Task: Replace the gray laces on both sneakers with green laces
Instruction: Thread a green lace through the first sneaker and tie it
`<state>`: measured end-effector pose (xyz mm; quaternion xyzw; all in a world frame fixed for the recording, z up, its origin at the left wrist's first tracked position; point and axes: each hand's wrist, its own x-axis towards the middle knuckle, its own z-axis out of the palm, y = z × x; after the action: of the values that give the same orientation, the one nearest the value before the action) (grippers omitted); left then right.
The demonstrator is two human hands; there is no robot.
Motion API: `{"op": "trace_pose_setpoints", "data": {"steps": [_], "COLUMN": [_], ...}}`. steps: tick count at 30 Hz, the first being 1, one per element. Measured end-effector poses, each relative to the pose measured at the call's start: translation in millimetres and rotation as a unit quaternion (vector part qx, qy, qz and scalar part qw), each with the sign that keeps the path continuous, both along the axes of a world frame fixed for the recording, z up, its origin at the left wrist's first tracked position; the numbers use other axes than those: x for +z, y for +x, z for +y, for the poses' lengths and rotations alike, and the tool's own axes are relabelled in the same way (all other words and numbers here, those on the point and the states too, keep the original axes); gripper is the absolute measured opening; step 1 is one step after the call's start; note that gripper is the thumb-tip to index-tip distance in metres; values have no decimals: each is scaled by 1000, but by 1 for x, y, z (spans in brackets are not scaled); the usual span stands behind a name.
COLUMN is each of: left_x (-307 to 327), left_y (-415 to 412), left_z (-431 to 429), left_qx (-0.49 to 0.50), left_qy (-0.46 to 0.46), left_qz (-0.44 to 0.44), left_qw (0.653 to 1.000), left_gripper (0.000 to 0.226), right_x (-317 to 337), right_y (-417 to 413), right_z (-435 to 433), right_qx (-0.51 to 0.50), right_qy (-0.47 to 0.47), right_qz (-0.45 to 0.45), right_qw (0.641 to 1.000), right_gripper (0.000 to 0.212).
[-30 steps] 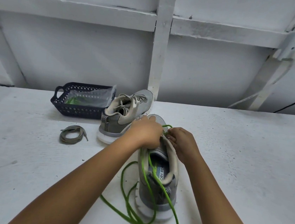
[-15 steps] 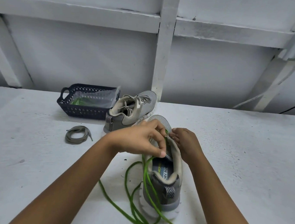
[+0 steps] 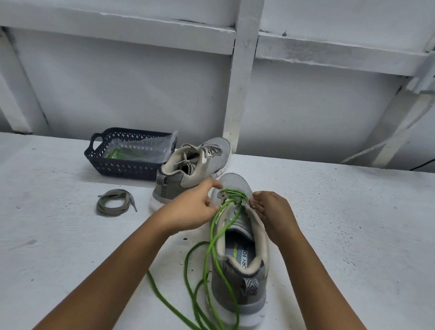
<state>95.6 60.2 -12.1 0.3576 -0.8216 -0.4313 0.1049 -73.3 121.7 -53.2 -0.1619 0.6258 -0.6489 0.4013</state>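
A white desk (image 3: 352, 234) runs up to a white wall braced with beams (image 3: 240, 86). Mid-desk stands the near sneaker (image 3: 241, 281), heel toward the person and toe pointing away. Its toe lies just beside the sole of the far sneaker (image 3: 197, 168), which still carries gray laces and leans against a dark basket (image 3: 118, 167). A clear plastic bag (image 3: 142, 148) with something green inside lies in the basket.

The left hand (image 3: 192, 208) hangs over the gap between the two shoes and hides part of the far sneaker's side. Its index finger (image 3: 212, 184) is stretched toward the toe and the other fingers are loosely bent beside the green lace (image 3: 210, 245); I cannot tell whether they hold it. The right hand (image 3: 273, 214) has its fingers (image 3: 256, 203) curled, pinching the near sneaker's right eyelet edge.

The green lace is threaded through the front eyelets. Its loose lengths trail left of the shoe and cross in front of the heel. A coiled gray lace (image 3: 114, 203) lies apart, in front of the basket.
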Motion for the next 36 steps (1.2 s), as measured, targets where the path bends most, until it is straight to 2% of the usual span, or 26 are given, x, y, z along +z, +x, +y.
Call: {"op": "trace_pose_setpoints", "data": {"steps": [2, 5, 9, 11, 14, 17, 20, 23, 25, 27, 28, 32, 34, 36], "left_x": [2, 12, 14, 13, 15, 27, 44, 66, 79, 90, 93, 96, 90, 77], "left_y": [-1, -2, 3, 4, 1, -1, -2, -2, -1, -1, -2, -8, -9, -8], "left_z": [0, 0, 2, 3, -1, -3, -8, -12, -14, -15, -15, -20, -21, -21], "left_qx": [13, 43, -37, -58, -38, 12, 24, 10, -10, -32, -37, -19, -4, 9], "left_qy": [11, 93, 38, 42, 91, 254, 377, 449, 481, 485, 479, 417, 400, 405], "left_qz": [37, 73, 13, 33, 86, 193, 263, 337, 382, 405, 410, 414, 417, 394], "left_qw": [999, 992, 999, 997, 991, 948, 888, 828, 789, 774, 776, 809, 816, 825], "left_gripper": [32, 18, 21, 14, 21, 19, 18, 18, 22, 23, 21, 21, 21, 31], "right_x": [2, 7, 15, 19, 29, 50, 75, 90, 96, 98, 97, 97, 103, 114], "right_y": [0, 0, 3, 4, 6, 12, 22, 33, 43, 52, 56, 66, 62, 54], "right_z": [1, 2, 7, 9, 12, 18, 26, 34, 37, 37, 35, 25, 23, 22], "right_qx": [8, 11, 15, 18, 25, 60, 190, 312, 366, 404, 410, 368, 351, 305], "right_qy": [1, -2, -2, -3, 0, -2, 1, 28, 34, 31, 26, -11, -46, -107], "right_qz": [10, 7, 16, 36, 95, 168, 208, 271, 340, 388, 393, 340, 253, 130], "right_qw": [1000, 1000, 1000, 999, 995, 984, 960, 910, 866, 828, 822, 865, 900, 937], "right_gripper": [16, 15, 16, 15, 16, 22, 35, 42, 39, 35, 34, 20, 25, 26]}}
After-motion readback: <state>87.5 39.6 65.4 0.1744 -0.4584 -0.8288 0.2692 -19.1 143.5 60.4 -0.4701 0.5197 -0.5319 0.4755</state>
